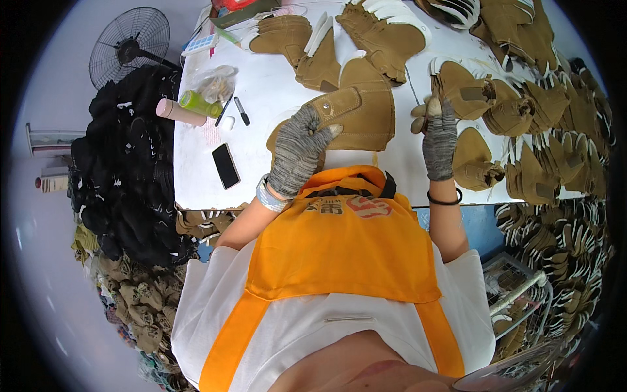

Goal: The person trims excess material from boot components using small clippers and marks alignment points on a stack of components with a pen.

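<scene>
An orange apron (339, 248) over a white shirt is seen nearest the camera. Just beyond it, the edge of a white table (261, 98) is met. The left hand (297, 153), in a grey knit glove, is closed on the near left edge of a tan suede boot upper (362, 117), which is lying flat on the table directly in front of the person. The right hand (439, 137), gloved the same way, is raised just right of that upper, fingers pinched on a small pale object (432, 104); what that object is cannot be told, possibly a tool or a scrap. A black phone (225, 165) is placed on the table left of the left hand, with a black marker (241, 111), a green bottle (199, 103) and a pink tube (179, 112) further back. More tan uppers (522, 111) are stacked to the right and at the far table edge. A black fan (127, 44) is seen at far left.
</scene>
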Action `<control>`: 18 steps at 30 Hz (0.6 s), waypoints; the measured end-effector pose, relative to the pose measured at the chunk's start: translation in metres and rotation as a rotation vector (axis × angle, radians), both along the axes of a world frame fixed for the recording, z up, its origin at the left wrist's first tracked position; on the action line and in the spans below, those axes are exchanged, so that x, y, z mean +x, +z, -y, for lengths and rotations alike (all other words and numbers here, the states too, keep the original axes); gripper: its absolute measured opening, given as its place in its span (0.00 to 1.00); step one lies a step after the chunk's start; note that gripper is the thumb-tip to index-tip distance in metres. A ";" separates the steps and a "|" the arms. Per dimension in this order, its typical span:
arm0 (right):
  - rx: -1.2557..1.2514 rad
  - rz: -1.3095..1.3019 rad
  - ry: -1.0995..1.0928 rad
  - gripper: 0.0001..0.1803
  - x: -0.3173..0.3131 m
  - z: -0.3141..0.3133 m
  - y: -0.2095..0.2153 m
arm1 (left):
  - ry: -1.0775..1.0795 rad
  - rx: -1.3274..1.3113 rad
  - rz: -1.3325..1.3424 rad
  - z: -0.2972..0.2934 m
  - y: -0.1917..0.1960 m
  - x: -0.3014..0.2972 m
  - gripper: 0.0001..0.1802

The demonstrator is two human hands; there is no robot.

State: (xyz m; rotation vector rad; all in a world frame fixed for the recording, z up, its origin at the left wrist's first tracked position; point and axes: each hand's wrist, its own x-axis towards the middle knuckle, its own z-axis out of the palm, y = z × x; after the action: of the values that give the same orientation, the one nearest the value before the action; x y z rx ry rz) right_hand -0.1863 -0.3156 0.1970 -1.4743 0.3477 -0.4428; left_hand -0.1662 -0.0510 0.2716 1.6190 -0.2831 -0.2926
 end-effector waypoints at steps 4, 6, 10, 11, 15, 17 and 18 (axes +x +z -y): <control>-0.794 0.388 0.213 0.20 -0.020 -0.061 0.084 | 0.014 -0.017 0.034 0.007 -0.001 0.000 0.19; -0.958 0.244 0.256 0.22 -0.019 -0.073 0.077 | 0.016 -0.019 -0.004 0.008 0.002 -0.003 0.17; -0.999 0.223 0.270 0.27 -0.015 -0.078 0.068 | -0.038 0.190 0.150 -0.005 -0.011 -0.002 0.16; -1.031 0.232 0.266 0.27 -0.016 -0.079 0.068 | -0.050 0.250 0.208 -0.009 -0.017 -0.002 0.17; -1.109 0.295 0.231 0.29 -0.016 -0.077 0.066 | -0.043 0.309 0.256 -0.013 -0.018 -0.005 0.22; -1.117 0.307 0.223 0.30 -0.016 -0.077 0.065 | -0.048 0.277 0.228 -0.013 -0.017 -0.006 0.22; -1.115 0.297 0.227 0.30 -0.016 -0.077 0.067 | -0.052 0.284 0.229 -0.014 -0.017 -0.006 0.22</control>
State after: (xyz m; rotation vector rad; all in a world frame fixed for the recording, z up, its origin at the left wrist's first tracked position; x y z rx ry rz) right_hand -0.2025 -0.2385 0.2644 -2.4416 -0.3866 -0.7111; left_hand -0.1725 -0.0374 0.2546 1.9318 -0.4758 -0.1920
